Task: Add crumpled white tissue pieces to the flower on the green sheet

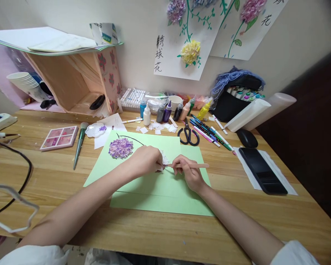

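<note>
My right hand (188,172) grips a flat wooden craft stick (199,165) like a pen, its tip pointing left to my left fingertips. My left hand (147,159) is closed in a pinch over the green paper (151,200); what it pinches is too small to make out, with a hint of purple at the fingertips. Right beside those fingers is a white crumpled-paper cluster (164,157), partly hidden by the hand. To the left on the sheet sits a round purple paper flower (120,148), with a dark curved line (131,138) drawn above it.
Behind the sheet stand paint bottles (167,111), white paper scraps (157,127), black-handled scissors (187,135) and pens (209,130). A phone (262,171) and mouse (247,138) lie right. On the left are a brush (79,145), pink palette (59,138) and cable (30,165).
</note>
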Demonstrator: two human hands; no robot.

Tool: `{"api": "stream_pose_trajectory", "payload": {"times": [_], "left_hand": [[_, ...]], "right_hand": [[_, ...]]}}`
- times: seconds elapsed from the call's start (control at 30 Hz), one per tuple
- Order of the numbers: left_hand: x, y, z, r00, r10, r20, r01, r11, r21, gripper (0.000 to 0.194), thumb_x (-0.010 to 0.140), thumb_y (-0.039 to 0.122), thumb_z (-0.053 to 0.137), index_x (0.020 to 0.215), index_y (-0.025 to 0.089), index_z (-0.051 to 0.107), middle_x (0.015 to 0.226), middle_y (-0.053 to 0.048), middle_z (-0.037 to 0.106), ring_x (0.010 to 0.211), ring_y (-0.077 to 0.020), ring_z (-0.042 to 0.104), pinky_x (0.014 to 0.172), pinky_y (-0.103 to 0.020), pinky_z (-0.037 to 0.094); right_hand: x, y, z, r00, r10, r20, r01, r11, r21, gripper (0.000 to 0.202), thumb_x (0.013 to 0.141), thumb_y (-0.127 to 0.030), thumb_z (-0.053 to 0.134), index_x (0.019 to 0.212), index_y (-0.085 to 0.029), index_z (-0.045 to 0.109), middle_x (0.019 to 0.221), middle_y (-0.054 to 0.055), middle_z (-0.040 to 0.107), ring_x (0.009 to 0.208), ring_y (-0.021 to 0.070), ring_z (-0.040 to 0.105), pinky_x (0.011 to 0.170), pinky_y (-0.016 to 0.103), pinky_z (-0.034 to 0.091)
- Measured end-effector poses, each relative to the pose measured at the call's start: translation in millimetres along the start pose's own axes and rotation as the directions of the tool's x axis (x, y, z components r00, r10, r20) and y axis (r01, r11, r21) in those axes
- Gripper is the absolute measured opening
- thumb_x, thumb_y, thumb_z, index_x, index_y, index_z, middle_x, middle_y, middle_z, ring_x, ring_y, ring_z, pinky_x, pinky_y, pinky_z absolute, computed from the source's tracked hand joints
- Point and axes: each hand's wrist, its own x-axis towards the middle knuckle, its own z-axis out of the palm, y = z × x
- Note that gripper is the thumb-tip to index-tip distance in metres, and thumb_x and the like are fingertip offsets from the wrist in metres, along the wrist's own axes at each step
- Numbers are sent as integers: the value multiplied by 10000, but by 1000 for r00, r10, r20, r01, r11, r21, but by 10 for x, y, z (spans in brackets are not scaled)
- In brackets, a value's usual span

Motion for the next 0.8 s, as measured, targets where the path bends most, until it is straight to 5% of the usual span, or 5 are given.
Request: {"api": "stream_pose_trajectory", "payload": {"times": [0.3,0.53,0.8], "left_hand": [[35,-1,39,999,-3,-45,7,995,101,191,691,147,545,645,177,727,616,-67,694,549,-164,571,498,-255,269],[0,-4,-16,997,82,17,-79,991,-106,209,732,169,536,786,199,736,742,-27,721,612,-135,589,529,-217,329],[78,-11,78,995,24,-96,-12,992,127,237,677,76,514,681,187,724,701,-55,715,649,-182,607,580,-257,350]], "right_hand": [[62,-109,30,992,83,96,-75,993,-92,338,960,-403,348,871,-191,595,683,6,607,618,130,550,588,247,403],[76,-82,30,991,99,94,-98,995,-12,322,958,-405,358,901,-195,596,714,8,604,631,126,543,580,239,409],[7,-4,7,997,18,-72,-12,997,80,361,968,-394,322,813,-200,585,608,-2,573,541,121,473,525,243,373]]}}
